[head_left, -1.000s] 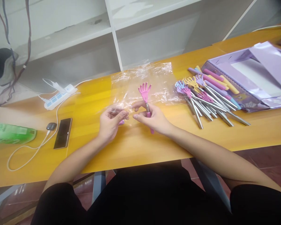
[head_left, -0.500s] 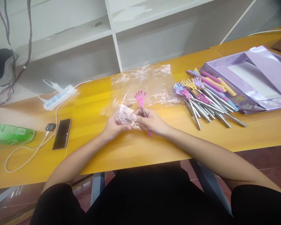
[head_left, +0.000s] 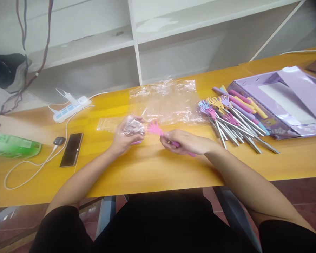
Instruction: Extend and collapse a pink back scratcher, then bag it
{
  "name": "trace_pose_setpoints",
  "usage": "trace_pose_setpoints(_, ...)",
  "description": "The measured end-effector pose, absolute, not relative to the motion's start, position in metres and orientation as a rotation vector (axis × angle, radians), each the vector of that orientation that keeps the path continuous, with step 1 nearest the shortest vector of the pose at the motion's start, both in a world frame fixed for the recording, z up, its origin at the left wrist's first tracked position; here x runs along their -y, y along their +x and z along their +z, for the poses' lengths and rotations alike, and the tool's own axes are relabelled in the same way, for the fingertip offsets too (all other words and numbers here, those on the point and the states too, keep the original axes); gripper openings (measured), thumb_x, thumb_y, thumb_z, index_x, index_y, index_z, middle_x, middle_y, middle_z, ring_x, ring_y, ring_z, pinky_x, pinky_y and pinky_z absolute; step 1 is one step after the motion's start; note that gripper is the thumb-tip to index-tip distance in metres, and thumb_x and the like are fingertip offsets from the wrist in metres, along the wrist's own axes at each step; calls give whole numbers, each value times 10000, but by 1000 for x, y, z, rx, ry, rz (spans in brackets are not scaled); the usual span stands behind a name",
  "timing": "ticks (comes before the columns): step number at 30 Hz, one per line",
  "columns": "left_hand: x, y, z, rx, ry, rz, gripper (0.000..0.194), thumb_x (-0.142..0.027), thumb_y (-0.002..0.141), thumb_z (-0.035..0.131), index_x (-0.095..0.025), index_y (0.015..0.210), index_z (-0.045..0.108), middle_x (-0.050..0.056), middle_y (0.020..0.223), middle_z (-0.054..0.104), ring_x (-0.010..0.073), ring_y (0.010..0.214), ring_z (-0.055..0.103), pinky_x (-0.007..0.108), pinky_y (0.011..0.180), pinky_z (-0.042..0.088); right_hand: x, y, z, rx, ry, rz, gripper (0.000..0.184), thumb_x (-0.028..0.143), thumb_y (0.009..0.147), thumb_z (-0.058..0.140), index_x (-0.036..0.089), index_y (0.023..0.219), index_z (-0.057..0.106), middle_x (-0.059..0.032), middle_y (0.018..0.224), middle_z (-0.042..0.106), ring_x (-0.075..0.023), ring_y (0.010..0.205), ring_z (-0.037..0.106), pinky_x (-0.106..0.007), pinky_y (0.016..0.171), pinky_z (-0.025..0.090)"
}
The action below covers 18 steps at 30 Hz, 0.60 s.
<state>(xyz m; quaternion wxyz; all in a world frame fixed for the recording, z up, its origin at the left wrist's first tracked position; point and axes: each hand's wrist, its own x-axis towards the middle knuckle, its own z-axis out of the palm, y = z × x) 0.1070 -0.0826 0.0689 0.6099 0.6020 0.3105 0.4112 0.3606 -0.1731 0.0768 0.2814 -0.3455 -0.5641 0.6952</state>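
My left hand (head_left: 119,141) is closed around a small crinkled clear plastic bag (head_left: 133,125). A bit of pink shows under the bag; I cannot make out what it is. Between the fingers of my right hand (head_left: 186,140) is a pink back scratcher (head_left: 154,128), its hand-shaped head pointing left at the bag. The grip covers the middle of its shaft, and the pink handle end sticks out at the right. Just beyond both hands lies a large clear plastic sheet or bag (head_left: 168,102).
To the right are piled back scratchers (head_left: 234,123) with metal shafts, beside an open purple box (head_left: 292,131). At left are a phone (head_left: 71,150), a white power strip (head_left: 72,109), a cable with a black plug (head_left: 59,141) and a green package (head_left: 14,146). White shelving (head_left: 137,59) stands behind.
My right hand has moved right, away from my left hand. The back scratcher has tipped from upright to pointing left. The left hand with the bag has shifted slightly left.
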Motion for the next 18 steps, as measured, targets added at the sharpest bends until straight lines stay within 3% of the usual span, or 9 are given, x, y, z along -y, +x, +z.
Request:
trace_pose_setpoints(3,81,106,70,-733,1413,970,689,-411,493,1075,-272,1094,766,40,1017,757,184,787,728,283,696,623,177,365,84,1617,-1024,1858,539,610,1106,422,206,749,437,74,615,309,-60,480,205,-203,423,194)
trace_pose_setpoints(8,79,103,70,-678,1508,999,658,-363,535,1058,-272,1112,757,57,1125,774,209,931,750,290,785,642,173,364,85,1611,-1094,1778,552,609,1111,393,212,729,417,74,605,290,-66,481,208,-205,420,196)
trace_pose_setpoints(18,74,103,61,-621,1583,915,634,-206,575,1028,-257,1147,762,65,1136,787,227,983,771,335,872,648,169,371,83,1724,-1157,1734,546,563,1106,448,181,726,536,64,583,340,-53,432,274,-209,393,226)
